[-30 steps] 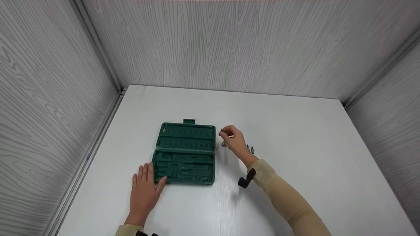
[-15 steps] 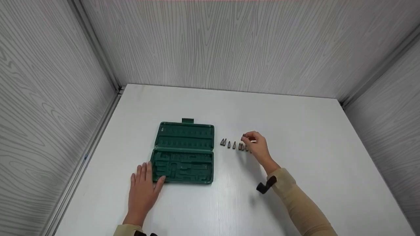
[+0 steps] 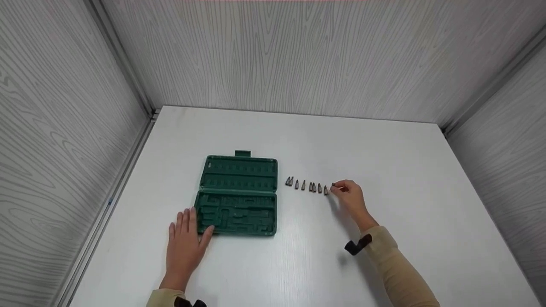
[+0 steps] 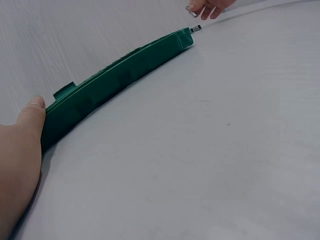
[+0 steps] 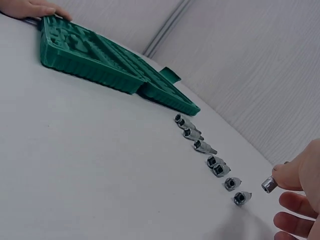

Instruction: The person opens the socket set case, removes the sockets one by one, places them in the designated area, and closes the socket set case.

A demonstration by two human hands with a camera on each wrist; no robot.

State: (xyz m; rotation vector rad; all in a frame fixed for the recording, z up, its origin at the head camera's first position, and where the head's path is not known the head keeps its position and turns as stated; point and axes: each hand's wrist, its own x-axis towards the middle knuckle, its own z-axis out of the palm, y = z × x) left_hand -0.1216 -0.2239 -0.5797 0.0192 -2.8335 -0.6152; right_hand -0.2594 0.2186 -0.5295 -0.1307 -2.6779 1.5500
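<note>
An open green plastic tool case (image 3: 236, 233) with moulded slots lies on the white table. My left hand (image 3: 184, 243) rests at its near left corner, fingers straight along the side and thumb on the front edge. My right hand (image 3: 350, 197) is at the right end of a row of bit sockets (image 3: 303, 185). Between thumb and forefinger it pinches one small silver bit socket (image 5: 269, 185), held over the table. In the right wrist view the row's square drive holes face the camera, and the nearest bit socket (image 5: 242, 198) lies just left of the fingers.
Grey wood-grain panels (image 3: 273, 55) stand behind the table and at both sides. The case's latch tab (image 3: 242, 153) sticks out at the back. The row of bit sockets begins close beside the case's right edge.
My right hand has moved right, from beside the case to the row's far end, with the bit socket pinched throughout; the row has come into sight. My left hand has stayed on the case.
</note>
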